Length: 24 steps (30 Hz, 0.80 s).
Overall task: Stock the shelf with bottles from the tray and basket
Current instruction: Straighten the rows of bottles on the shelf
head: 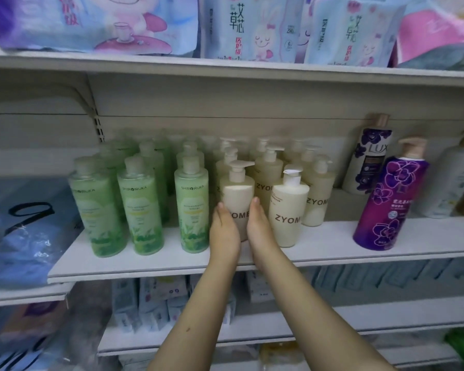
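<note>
A cream ZYOME pump bottle (237, 199) stands at the front of the white shelf (172, 259). My left hand (223, 231) lies flat against its left side and my right hand (260, 228) flat against its right side, fingers straight, so the bottle sits between my palms. Another cream ZYOME bottle (287, 210) stands just to the right, with several more in rows behind. Green SHIROIRUKA bottles (142, 207) fill the shelf's left part. No tray or basket is in view.
Purple flower bottles (386, 207) and a LUX bottle (367, 159) stand at the right. Soft packs (249, 30) fill the shelf above. Boxes (150, 303) sit on the shelf below. A blue bag (19, 236) lies at the left.
</note>
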Available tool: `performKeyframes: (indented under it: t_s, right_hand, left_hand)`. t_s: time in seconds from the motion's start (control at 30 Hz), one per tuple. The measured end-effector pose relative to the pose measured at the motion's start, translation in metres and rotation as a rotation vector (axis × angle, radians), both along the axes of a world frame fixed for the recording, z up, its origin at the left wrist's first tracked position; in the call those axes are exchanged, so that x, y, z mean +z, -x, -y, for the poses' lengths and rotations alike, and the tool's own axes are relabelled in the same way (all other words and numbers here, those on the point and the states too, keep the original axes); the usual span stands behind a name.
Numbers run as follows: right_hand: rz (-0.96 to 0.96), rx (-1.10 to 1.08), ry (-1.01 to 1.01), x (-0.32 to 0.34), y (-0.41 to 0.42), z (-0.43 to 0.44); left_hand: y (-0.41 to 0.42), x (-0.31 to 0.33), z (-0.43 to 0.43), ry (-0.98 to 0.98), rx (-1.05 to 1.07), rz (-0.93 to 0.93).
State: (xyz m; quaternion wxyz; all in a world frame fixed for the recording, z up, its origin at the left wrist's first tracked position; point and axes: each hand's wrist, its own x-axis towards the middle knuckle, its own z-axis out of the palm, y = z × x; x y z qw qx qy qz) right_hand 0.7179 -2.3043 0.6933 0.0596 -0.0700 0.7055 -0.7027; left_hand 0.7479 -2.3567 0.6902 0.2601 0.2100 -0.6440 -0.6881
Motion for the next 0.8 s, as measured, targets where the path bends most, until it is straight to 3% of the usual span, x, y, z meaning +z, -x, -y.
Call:
performKeyframes:
  t_s: [0.37, 0.8]
  right_hand:
    - [0.013, 0.212, -0.034, -0.003, -0.025, -0.025]
    - [0.07, 0.241, -0.041, 0.0, -0.02, -0.026]
  left_hand:
    - [-0.038, 0.0, -0.006, 0.018, -0.072, 0.017]
    - [-0.029, 0.002, -0.002, -0.021, -0.111, 0.045]
